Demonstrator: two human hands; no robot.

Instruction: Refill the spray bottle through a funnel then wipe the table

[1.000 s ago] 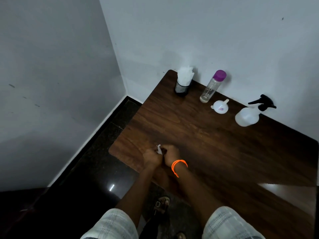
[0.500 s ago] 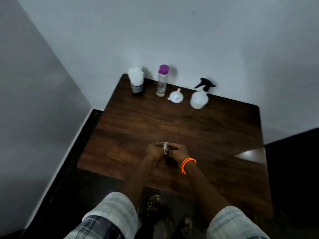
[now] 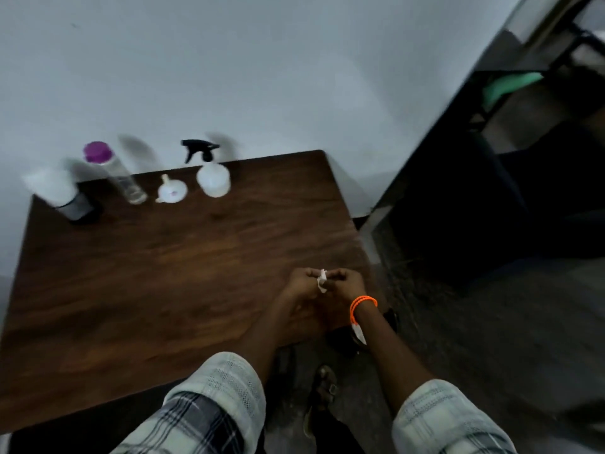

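Both hands meet over near right corner of surface (image 3: 163,273); left hand (image 3: 302,283) and right hand (image 3: 347,283) curl fingers, pinching small white scrap (image 3: 322,280) between them. Spray bottle (image 3: 213,178) stands at far edge by wall, black trigger head on. Funnel (image 3: 172,191) lies just beside it, then clear water bottle (image 3: 122,178) with purple cap, then tissue holder (image 3: 70,199). Spray bottle looks light, smooth plastic, likely slippery if wet: best gripped round body, neck for unscrewing. Funnel tips easily. Wide open wood mid-surface; right edge drops close by hands.
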